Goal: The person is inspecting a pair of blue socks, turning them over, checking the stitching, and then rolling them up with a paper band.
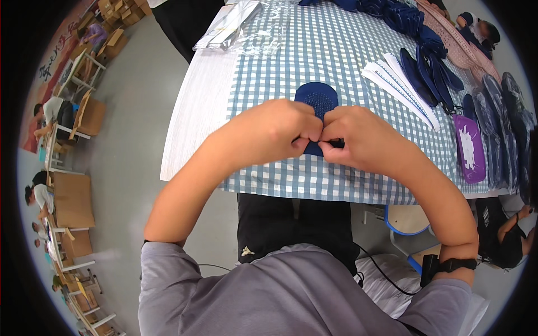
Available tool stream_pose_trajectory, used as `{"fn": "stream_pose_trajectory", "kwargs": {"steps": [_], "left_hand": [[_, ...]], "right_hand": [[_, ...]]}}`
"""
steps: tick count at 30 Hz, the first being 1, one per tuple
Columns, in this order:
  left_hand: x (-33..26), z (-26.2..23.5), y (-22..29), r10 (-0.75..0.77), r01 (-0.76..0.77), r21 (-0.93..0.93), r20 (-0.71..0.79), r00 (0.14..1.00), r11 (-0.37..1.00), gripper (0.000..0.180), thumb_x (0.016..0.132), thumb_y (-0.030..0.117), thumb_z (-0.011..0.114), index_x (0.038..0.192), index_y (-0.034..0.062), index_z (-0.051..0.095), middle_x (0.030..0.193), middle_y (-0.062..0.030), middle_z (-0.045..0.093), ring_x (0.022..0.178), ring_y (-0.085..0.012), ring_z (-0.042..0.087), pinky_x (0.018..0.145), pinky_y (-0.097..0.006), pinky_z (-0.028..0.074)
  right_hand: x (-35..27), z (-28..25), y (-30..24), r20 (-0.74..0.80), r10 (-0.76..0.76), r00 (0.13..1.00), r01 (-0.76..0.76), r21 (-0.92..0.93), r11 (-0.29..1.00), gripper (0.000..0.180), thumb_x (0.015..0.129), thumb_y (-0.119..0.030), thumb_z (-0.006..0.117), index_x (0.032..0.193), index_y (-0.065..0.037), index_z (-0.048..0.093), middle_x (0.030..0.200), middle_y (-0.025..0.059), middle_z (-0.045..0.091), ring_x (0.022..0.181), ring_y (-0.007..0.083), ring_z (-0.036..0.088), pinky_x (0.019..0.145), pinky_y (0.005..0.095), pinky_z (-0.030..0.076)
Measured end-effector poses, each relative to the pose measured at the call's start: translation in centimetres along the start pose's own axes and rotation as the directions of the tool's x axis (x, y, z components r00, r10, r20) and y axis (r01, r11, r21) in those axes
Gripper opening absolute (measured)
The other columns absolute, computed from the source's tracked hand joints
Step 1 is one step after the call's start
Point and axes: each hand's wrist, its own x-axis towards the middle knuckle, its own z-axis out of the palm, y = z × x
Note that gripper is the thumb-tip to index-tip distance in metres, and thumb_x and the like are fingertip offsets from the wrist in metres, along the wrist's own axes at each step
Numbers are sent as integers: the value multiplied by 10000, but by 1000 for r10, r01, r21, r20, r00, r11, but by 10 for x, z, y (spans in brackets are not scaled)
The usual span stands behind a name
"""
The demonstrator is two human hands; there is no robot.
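A navy blue, flat piece (316, 96) with a rounded far end and small raised dots lies on the checked tablecloth in front of me. It could be a sock or slipper sole; I cannot tell which. My left hand (288, 126) and my right hand (356, 134) meet over its near half, fingers curled and thumbs touching or nearly so. Both pinch at the piece between them. The fingertips and what exactly they grip are largely covered by the hands.
White paper strips (400, 92) and dark blue pieces (428, 78) lie to the right, beside a purple tray (469, 148) and several plastic-wrapped dark items (504, 129). Clear plastic bags (246, 25) sit at the far left. Other people work at tables across the room.
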Motion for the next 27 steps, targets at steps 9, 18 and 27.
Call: {"fn": "stream_pose_trajectory", "kwargs": {"steps": [9, 18, 27], "left_hand": [[-16, 20, 7, 67, -59, 75, -108, 992, 995, 262, 739, -43, 792, 989, 22, 746, 949, -94, 697, 877, -315, 683, 699, -415, 584], [-2, 8, -3, -6, 7, -94, 12, 1000, 996, 252, 715, -33, 783, 963, -17, 740, 886, -123, 720, 739, -282, 695, 653, -371, 568], [15, -4, -14, -89, 109, -165, 122, 988, 980, 152, 726, -23, 767, 877, -8, 761, 738, -91, 716, 631, -228, 641, 669, -330, 567]], "right_hand": [[-7, 4, 2, -6, 6, 1000, -7, -17, 1000, 182, 862, -155, 744, 795, 14, 752, 826, 136, 693, 826, 334, 693, 759, 463, 574], [-22, 20, -5, -192, -399, 897, 327, -322, 889, 148, 722, -78, 779, 753, -48, 637, 830, 64, 622, 811, 237, 635, 709, 346, 561], [-10, 13, 1, -130, -276, 952, 231, -285, 930, 136, 780, -102, 794, 771, -53, 668, 814, 74, 654, 797, 251, 659, 717, 375, 585]]}}
